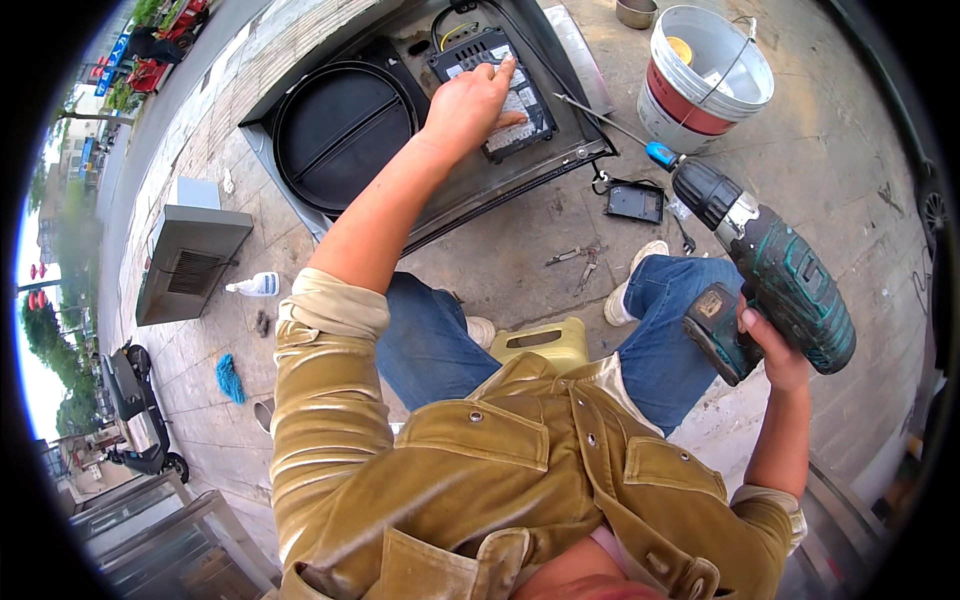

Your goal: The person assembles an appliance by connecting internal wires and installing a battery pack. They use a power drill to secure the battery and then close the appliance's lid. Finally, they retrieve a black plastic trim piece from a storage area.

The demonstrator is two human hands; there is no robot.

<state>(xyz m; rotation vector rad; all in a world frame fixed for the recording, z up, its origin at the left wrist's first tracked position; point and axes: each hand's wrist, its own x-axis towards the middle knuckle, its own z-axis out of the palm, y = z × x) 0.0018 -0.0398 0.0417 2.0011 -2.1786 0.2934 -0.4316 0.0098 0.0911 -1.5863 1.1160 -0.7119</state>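
Head view, looking down past my mustard jacket (480,470) and blue jeans to the paving. My left hand (470,100) lies flat, fingers spread, on the black control board (520,95) set in the open metal housing (560,130), apparently pressing it steady against its mount; a round black fan cover (340,135) sits beside it in the same housing. My right hand (775,350) is closed round the grip of the teal cordless drill (775,265), raised well apart from the board, its long bit (600,118) slanting toward the housing's right edge. A small black cover plate (635,203) and loose pliers (580,258) lie on the ground near my shoes, within reach. A white bucket (705,75) stands beyond. My fingers round the grip are mostly hidden; the bit's tip is too thin to place; the bucket's contents are unclear.
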